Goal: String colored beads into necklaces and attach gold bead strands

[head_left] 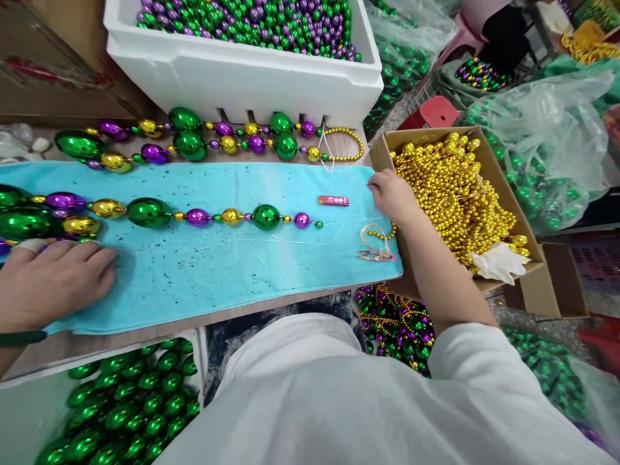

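My left hand (58, 281) rests at the left of the turquoise cloth (223, 284), fingers curled over the lower part of a bead strand (150, 212) of large green, purple and gold beads. Thin white thread (334, 223) trails from the strand's small green end bead toward the right. Over the cloth's far right corner, my right hand (392, 194) is closed in a pinch; what it holds, if anything, is hidden. Below it lie a short run of small gold beads (382, 235) and thread snips (375, 256). A pink-red labelled packet (334, 201) sits nearby.
A finished-looking bead necklace (227, 143) lies behind the cloth, before a white foam box (242, 74) of green and purple beads. To the right stands a cardboard box (527, 226) with gold bead strings. Large green beads (130, 400) fill a container at lower left.
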### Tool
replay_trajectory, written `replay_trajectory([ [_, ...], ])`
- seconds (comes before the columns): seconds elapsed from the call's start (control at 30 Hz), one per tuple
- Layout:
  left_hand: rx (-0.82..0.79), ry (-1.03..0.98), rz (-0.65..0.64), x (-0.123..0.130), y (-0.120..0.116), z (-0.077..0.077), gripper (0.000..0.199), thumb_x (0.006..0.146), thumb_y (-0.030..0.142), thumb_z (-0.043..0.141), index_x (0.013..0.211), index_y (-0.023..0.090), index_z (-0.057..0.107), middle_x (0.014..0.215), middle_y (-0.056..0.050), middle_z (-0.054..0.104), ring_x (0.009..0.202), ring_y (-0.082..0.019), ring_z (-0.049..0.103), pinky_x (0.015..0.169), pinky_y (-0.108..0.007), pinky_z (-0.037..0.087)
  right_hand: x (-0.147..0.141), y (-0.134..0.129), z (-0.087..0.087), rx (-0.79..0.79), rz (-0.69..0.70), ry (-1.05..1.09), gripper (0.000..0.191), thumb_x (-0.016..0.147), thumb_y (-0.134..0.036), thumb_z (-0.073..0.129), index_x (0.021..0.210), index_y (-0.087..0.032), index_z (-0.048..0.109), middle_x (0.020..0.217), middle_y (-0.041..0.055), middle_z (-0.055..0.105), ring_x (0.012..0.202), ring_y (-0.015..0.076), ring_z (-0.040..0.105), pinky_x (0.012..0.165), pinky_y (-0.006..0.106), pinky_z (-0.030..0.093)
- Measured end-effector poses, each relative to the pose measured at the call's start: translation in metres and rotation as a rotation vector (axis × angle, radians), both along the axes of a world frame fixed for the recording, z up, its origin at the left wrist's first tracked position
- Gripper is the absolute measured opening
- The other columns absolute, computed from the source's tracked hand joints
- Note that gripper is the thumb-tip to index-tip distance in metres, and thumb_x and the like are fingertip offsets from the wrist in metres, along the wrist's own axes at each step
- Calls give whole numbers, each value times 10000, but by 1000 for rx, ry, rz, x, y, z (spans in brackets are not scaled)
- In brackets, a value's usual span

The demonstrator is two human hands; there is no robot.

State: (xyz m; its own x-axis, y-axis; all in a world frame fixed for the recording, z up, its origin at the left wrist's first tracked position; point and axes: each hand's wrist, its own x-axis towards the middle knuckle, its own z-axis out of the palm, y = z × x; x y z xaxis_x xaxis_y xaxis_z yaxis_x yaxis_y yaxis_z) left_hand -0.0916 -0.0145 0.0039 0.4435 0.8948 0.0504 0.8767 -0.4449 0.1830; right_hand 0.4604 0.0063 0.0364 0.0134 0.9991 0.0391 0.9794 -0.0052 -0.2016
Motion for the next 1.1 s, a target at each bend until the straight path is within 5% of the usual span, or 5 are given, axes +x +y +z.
replay_trajectory([
  [0.13, 123, 107, -34, 35, -6, 5, 154, 739, 376, 492, 754, 297, 623, 712, -4, 604, 914, -277, 531, 861, -406, 377, -45, 14, -30, -160, 140, -94, 295, 935, -211, 397, 1017, -180, 679, 1055, 123, 631, 842, 252, 577, 646, 330, 352],
  [0.3, 189, 161, -244, 123, -14, 4, 250, 883, 362, 452, 924, 251, 673, 858, -55, 688, 922, -277, 593, 782, -397, 474, -30, 5, -19, -149, 162, -106, 324, 943, -192, 377, 1035, -153, 685, 1082, 137, 633, 879, 245, 590, 673, 325, 371],
  [0.6, -27, -16, -450, 295, -54, -16, 242, 922, 345, 495, 854, 185, 663, 880, -114, 634, 858, -266, 568, 705, -380, 478, 14, -97, -10, -184, -106, -38, 215, 920, -266, 463, 916, -176, 658, 943, 100, 669, 854, 235, 588, 704, 320, 398],
  [0.93, -383, -17, -248, 310, -56, -20, 199, 900, 205, 455, 866, 178, 650, 949, -96, 640, 953, -276, 591, 824, -377, 462, 13, -160, -52, -193, -3, 87, 107, 875, -139, 445, 849, -170, 543, 925, 124, 606, 878, 251, 536, 764, 345, 402],
  [1.1, -489, -263, -164, 302, -55, -8, 175, 892, 266, 444, 884, 196, 605, 919, -47, 676, 876, -223, 625, 761, -323, 449, 33, -181, -45, 37, -213, 465, 89, 845, -185, 467, 932, -198, 479, 737, 6, 547, 628, 166, 507, 592, 275, 380],
])
